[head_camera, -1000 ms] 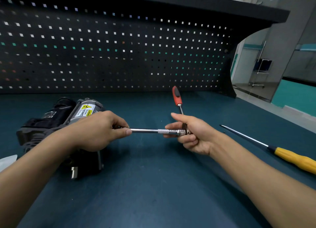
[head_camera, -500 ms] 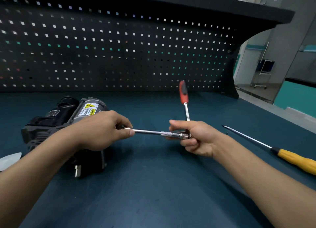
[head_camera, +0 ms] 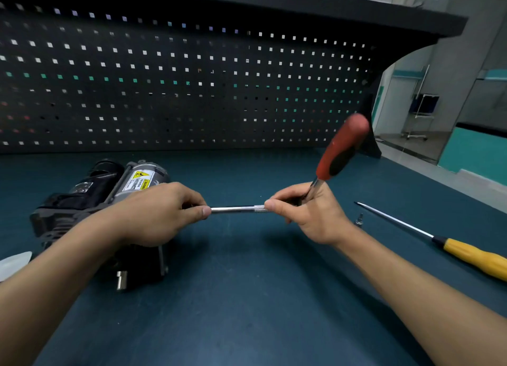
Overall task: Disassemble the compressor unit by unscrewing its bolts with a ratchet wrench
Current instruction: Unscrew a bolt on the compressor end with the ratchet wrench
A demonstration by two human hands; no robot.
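Ratchet wrench (head_camera: 340,149) handle swung rightward, blurred. Right hand (head_camera: 310,215) fingers grip its head; left hand (head_camera: 153,215) fingers pinch extension bar (head_camera: 236,209). Compressor (head_camera: 90,190) black-grey, yellow label.

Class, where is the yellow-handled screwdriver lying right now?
In the head view, the yellow-handled screwdriver lies on the teal benchtop at far right, right of the right hand.

Back wall: black pegboard (head_camera: 192,91) with square holes, upright behind the counter (head_camera: 247,297).
Above: dark shelf (head_camera: 329,12) overhanging the pegboard.
Counter: dark teal surface.
Right: grey floor (head_camera: 408,149), teal wall panel (head_camera: 477,151), wheeled stand (head_camera: 424,105).
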